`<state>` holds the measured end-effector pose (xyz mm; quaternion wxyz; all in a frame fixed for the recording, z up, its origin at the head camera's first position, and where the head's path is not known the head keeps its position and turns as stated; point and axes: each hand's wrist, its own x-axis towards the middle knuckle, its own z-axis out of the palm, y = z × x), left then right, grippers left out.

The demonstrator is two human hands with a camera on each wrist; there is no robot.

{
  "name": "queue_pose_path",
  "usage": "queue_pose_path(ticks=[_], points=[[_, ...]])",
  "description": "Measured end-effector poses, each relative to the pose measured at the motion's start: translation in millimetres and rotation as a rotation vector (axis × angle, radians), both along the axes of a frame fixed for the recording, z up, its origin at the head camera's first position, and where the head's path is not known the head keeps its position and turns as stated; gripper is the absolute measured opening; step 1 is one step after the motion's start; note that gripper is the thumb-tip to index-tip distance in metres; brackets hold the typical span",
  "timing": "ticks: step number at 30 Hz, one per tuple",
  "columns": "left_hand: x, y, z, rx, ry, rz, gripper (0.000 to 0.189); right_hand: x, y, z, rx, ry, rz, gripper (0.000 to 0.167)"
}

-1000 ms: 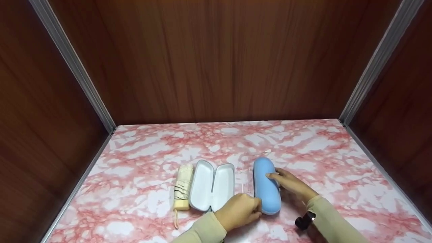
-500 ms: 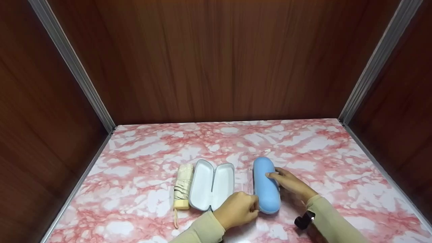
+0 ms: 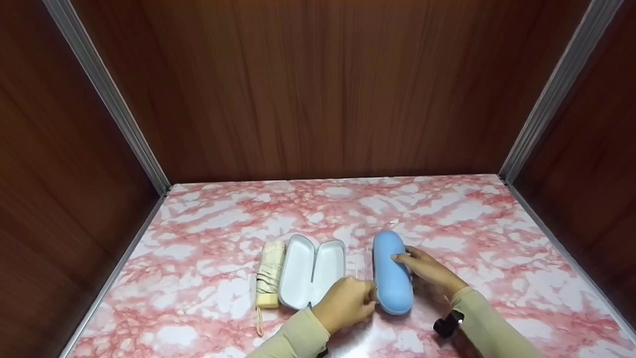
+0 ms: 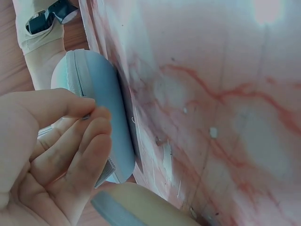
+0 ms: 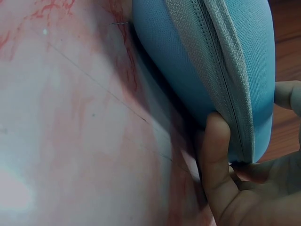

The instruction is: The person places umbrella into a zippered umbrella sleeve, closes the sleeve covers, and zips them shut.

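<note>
A blue zippered hard case [image 3: 391,278] lies lengthwise on the table, front right of centre. My right hand [image 3: 433,271] holds it from the right, thumb on top and fingers at its side. A grey zip band [image 5: 218,61] runs round the case in the right wrist view. At the near left side, my left hand [image 3: 346,304] pinches the small metal zipper pull [image 4: 86,116] between thumb and forefinger. Left of that hand lies an opened clamshell case [image 3: 298,278], white inside, its near right part hidden by the hand.
A folded cream umbrella [image 3: 271,268] with a yellow handle and wrist loop lies against the left side of the opened case. The red-and-white marbled table [image 3: 208,248] is enclosed by brown wood-look panels [image 3: 318,99] at the back and sides.
My left hand has slid a little away from me and to the left, along the near left side of the blue case. My right hand has kept its hold; the other things lie as before.
</note>
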<state>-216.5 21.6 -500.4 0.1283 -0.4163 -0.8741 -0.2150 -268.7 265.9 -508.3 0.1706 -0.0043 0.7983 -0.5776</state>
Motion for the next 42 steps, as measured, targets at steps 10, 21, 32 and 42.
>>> queue_pose_path(ticks=[10,21,32,42], points=[[-2.4,-0.6,-1.0,0.046,-0.015,0.023,0.012,0.5,-1.2,1.4,-0.002,0.012,0.017,0.083],[-4.4,0.9,-1.5,0.068,0.007,0.057,0.013,0.1,-1.0,0.1,-0.022,0.003,-0.006,0.083],[-6.0,3.0,-0.9,0.089,-0.007,0.081,0.012,1.9,-2.6,1.6,0.028,0.040,0.009,0.084],[-9.0,5.6,0.0,0.078,-0.013,0.097,0.015,0.2,-2.2,0.7,-0.016,0.007,0.006,0.084]])
